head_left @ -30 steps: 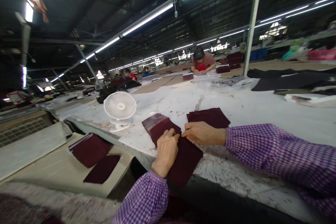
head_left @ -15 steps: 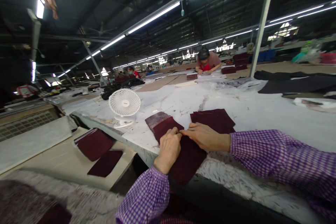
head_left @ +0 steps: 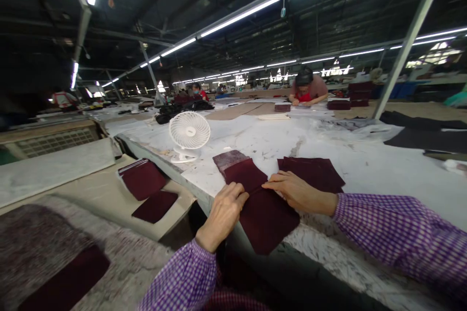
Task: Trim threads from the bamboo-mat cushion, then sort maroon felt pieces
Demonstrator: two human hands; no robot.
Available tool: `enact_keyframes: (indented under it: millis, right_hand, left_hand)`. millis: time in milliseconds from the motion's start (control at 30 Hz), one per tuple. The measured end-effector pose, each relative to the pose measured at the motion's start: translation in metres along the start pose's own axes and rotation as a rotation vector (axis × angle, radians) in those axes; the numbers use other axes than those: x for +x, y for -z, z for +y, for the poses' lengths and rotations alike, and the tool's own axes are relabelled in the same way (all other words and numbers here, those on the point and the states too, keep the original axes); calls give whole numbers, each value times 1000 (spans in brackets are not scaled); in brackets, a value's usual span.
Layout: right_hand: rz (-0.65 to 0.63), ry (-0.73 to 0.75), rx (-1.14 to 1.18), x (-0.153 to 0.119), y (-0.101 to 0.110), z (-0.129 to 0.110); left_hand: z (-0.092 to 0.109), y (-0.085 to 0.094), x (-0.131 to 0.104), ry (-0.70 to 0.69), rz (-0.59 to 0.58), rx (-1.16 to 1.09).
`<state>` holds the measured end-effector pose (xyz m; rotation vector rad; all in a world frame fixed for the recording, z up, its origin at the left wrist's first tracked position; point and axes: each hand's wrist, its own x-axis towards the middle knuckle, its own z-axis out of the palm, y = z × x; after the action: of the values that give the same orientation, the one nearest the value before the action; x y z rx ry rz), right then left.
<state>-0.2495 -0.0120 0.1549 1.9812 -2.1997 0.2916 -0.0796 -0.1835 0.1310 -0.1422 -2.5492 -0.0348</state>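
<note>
A dark maroon fabric piece (head_left: 268, 221) lies over the table's front edge, its lower part hanging past it. Along a fold across its upper part, my left hand (head_left: 225, 206) pinches the left end and my right hand (head_left: 294, 190) pinches the right end. Beyond the fold, more maroon fabric (head_left: 245, 173) lies flat, with a greyish speckled piece (head_left: 229, 158) showing at its far end. Just behind my right hand rests a stack of maroon pieces (head_left: 315, 172).
A white fan (head_left: 189, 130) stands at the table's left edge. Maroon pieces (head_left: 142, 180) lie on a lower beige surface (head_left: 109, 204) at left. Across the white table (head_left: 368, 170), a person in red (head_left: 308, 88) leans over. A metal post (head_left: 412, 39) rises at right.
My hands have moved apart along the fold, the left one toward the left. The whole view has shifted, so the fan and table sit further right in the picture.
</note>
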Motion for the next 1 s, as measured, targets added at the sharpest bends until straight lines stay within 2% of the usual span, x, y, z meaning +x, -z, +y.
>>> enact_keyframes:
  millis: [200,333,567,700,800,900,1000]
  right_hand:
    - [-140,48,-187,9,19,-15]
    - [-198,103,-339,18,22,-32]
    - [-322,149,-402,33,28,-47]
    - [-331,194,-415,37,31,-50]
    - [-321,198,-431,38,33,-52]
    - [-342,198,-450,39,35,-54]
    - [-380,206,-460,40,36,-54]
  left_hand:
    - [1,4,-2,-15,4,27]
    - [-1,5,-3,8,-6,-9]
    - [-8,5,-14,34,44,-94]
    - [-15,12,-23,171,94,-338]
    - [-18,17,-27,254,95,-430]
    - [-16,19,-28,247,78,-411]
    - [-13,16,-30,180,77,-280]
